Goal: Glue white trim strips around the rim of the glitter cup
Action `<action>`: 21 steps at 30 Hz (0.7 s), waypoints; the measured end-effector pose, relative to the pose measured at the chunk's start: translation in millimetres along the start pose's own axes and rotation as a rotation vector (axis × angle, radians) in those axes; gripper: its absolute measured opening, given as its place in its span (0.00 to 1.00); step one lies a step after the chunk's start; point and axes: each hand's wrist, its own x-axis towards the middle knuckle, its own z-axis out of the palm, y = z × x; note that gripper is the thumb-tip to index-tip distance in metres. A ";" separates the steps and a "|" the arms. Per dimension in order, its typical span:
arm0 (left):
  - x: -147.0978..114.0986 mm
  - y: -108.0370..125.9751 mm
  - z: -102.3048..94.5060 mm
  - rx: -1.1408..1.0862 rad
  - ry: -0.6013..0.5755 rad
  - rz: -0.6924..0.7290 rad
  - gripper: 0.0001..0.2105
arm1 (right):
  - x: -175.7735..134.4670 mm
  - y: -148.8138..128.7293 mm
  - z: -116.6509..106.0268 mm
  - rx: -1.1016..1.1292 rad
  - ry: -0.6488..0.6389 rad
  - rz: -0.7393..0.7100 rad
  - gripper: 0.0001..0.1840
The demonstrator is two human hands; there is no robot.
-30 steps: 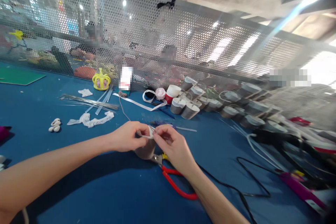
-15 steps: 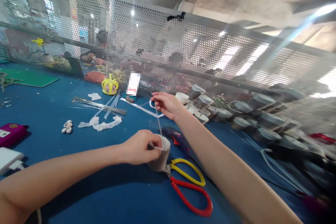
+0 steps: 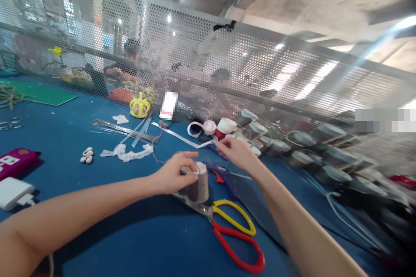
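My left hand [image 3: 180, 172] grips the rim of a small grey cup-shaped piece [image 3: 199, 186], its thumb and fingers closed on the near side and one finger stretched out above. A thin grey cord [image 3: 154, 149] loops from behind this hand toward a small bundle at the phone. My right hand [image 3: 235, 150] is apart from the cup, up and to the right, fingers pinched together; what they hold, if anything, is hidden. Between the hands lies a dark blue glue gun [image 3: 229, 184] with a red trigger. Below the cup lie scissors [image 3: 238, 242] with one yellow and one red handle.
A white ribbon [image 3: 177, 135], a yellow crown-shaped piece [image 3: 140, 107], thin wires [image 3: 125, 130] and a phone [image 3: 168, 106] lie ahead. Many similar grey cups [image 3: 334, 173] are heaped at right. A perforated metal screen [image 3: 188, 52] closes the far side, with people behind it.
My right hand has moved right and down, away from above the cup. The cord that stretched up from the cup to it now hangs slack to the left. My left hand stays on the cup.
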 end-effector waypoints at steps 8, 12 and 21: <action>1.6 -17.1 -0.9 0.132 0.063 0.063 0.01 | -55.3 73.8 33.6 -0.171 0.089 0.129 0.16; 0.8 -20.1 -0.4 0.134 0.041 0.059 0.01 | -59.7 80.5 42.4 -0.106 0.181 0.168 0.08; 6.6 -16.2 -5.3 0.019 0.013 -0.110 0.02 | -91.8 43.0 8.5 0.685 0.061 0.259 0.13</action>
